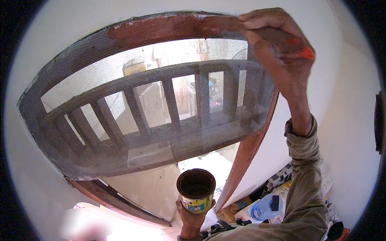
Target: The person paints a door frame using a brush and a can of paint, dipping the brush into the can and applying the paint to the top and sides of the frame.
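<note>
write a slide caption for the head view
Left hand holding an open tin, right hand high beside a mesh-covered frame.

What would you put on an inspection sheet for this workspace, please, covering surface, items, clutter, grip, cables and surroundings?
Surface: arched frame with mesh; its top is partly reddish-brown, greyer toward the left.
Job's things: open tin, yellow-labelled, dark inside.
Clutter: blue plastic bottle and checkered item at lower right.
Grip: left hand holds the tin; right hand is by the frame's upper right, blurred, with an orange-red patch; whether it holds anything is unclear.
Cables: nothing seen.
Surroundings: pale wall.
</note>
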The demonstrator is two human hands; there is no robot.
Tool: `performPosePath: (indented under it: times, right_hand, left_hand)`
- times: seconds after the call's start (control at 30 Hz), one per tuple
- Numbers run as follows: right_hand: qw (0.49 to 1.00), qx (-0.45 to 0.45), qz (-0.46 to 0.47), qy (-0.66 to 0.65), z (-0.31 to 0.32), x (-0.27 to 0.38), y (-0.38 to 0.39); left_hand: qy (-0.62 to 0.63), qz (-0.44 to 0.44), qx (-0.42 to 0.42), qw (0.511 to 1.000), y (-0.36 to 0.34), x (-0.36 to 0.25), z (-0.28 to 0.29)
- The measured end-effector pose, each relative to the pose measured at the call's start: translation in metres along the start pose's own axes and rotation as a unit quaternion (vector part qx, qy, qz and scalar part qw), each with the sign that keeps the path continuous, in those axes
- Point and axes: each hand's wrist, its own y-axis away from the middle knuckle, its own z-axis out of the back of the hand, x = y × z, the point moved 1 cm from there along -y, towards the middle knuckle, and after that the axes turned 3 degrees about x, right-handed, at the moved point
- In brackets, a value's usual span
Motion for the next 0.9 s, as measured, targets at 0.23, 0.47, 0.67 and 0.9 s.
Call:
performPosePath:
  times: [0.23, 0.47, 0.67, 0.9]
  right_hand:
    - [0.996, 0.039, -0.016, 0.076, 0.019, -0.030, 0.025]
    - [0.995, -0.013, -0.005, 0.101, 0.005, -0.010, 0.022]
    - [0.992, -0.022, -0.046, -0.119, -0.059, 0.020, 0.000]
    - [0.978, -0.116, -0.173, -0.002, 0.014, -0.022, 0.052]
  left_hand:
    - [-0.018, 0.002, -0.005, 1.000, 0.002, 0.003, -0.002]
    - [-0.024, 0.009, 0.000, 1.000, 0.009, 0.001, -0.010]
    - [0.017, 0.006, -0.001, 1.000, 0.010, 0.004, -0.006]
    - [-0.023, -0.005, -0.006, 1.000, 0.014, 0.001, -0.011]
